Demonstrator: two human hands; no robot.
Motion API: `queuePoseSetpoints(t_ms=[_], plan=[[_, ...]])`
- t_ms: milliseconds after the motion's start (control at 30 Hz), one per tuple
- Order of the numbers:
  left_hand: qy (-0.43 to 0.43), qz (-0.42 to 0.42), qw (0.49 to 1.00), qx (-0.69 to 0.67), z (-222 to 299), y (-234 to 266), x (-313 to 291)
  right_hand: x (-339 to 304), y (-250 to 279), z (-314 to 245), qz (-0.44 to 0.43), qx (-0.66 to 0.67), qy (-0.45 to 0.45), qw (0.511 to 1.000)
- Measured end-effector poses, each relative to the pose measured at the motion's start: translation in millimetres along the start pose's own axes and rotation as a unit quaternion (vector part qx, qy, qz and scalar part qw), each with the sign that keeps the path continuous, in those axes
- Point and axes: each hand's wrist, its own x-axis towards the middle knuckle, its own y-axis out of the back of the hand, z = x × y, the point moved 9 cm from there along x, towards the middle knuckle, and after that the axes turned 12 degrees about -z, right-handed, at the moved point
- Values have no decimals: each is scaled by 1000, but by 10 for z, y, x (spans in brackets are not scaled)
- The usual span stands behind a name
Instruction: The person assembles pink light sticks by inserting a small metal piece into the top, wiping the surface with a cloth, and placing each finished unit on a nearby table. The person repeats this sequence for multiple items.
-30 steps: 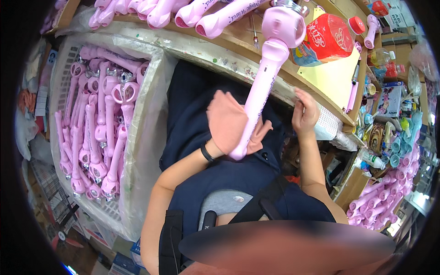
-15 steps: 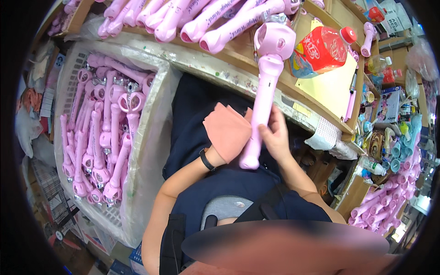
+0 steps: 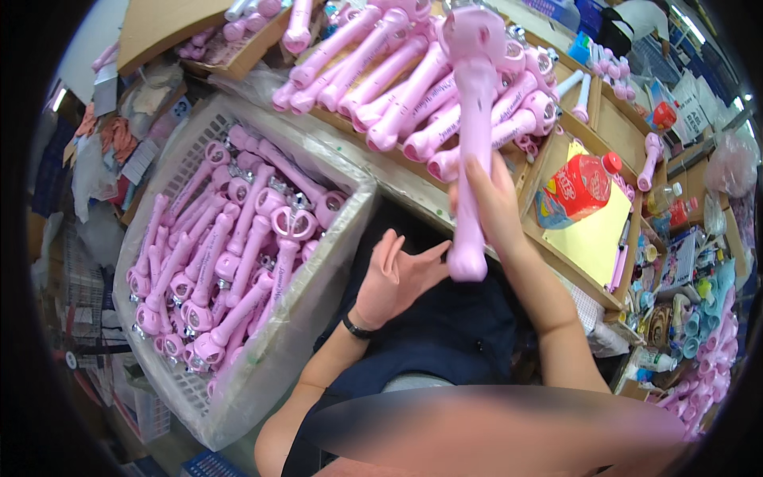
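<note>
A pink plastic toy wand (image 3: 475,111) with a wide, hollow-looking head stands nearly upright in front of me, head end away. My right hand (image 3: 499,203) is wrapped round its handle from the right side. To the left of the handle's lower end is my left hand (image 3: 397,278), in a salmon-pink glove, its fingers spread and nothing in them. The thumb side points toward the wand; a small gap seems to lie between them. Beyond, a row of similar pink wands (image 3: 409,99) lies on the workbench, partly behind the held one.
On my left stands a plastic-lined white basket (image 3: 362,199) heaped with pink wands (image 3: 230,238). A red-labelled bottle (image 3: 576,189) rests on yellow paper (image 3: 600,238) in a wooden tray. Farther right are bottles, pale blue cups (image 3: 699,314) and more pink parts (image 3: 711,362).
The wand has moved away from my body in my right hand. My left hand has changed from a folded shape beside the wand to spread fingers. The view has shifted, showing more bench.
</note>
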Motion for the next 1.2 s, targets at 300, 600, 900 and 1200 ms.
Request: queuePoseSetpoints(t_ms=[300, 600, 900, 1200], plan=[[-207, 92, 821, -525, -187, 108, -622, 2875, -481, 243, 103, -169, 80, 977], [-179, 52, 771, -609, -426, 315, -961, 4037, -812, 958, 95, -192, -8, 977], [-196, 88, 720, -660, -705, 321, -913, 4360, -975, 1260, 60, -333, -76, 938], [-13, 171, 866, -470, -622, 595, -1039, 3715, -1052, 362, 298, -153, 185, 924]])
